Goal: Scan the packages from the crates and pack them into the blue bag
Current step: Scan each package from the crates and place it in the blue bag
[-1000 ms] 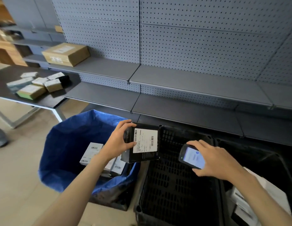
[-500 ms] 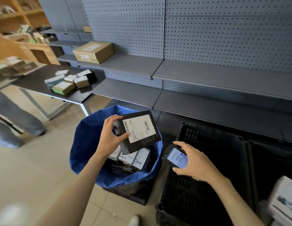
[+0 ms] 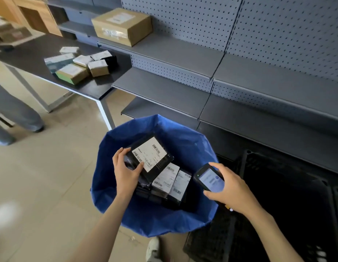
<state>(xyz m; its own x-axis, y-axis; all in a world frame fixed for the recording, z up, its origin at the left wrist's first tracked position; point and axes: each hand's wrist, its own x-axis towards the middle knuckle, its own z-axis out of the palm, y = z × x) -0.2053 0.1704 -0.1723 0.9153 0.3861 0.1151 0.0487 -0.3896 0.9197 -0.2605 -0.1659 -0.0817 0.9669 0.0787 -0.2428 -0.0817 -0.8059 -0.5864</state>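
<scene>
Left grip (image 3: 126, 173) pinches a black package (image 3: 149, 155) inside the blue bag (image 3: 183, 140); right grip (image 3: 234, 191) curls around the scanner (image 3: 210, 179) beside it.

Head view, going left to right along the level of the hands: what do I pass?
In order: left hand → black package it grips → white-labelled packages → handheld scanner → right hand → black crate. The blue bag spans several of these, so it is left out.

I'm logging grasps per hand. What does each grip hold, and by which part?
The left-hand grip holds the black package by its lower left corner, thumb on the label; the right-hand grip holds the scanner round its lower end.
</scene>
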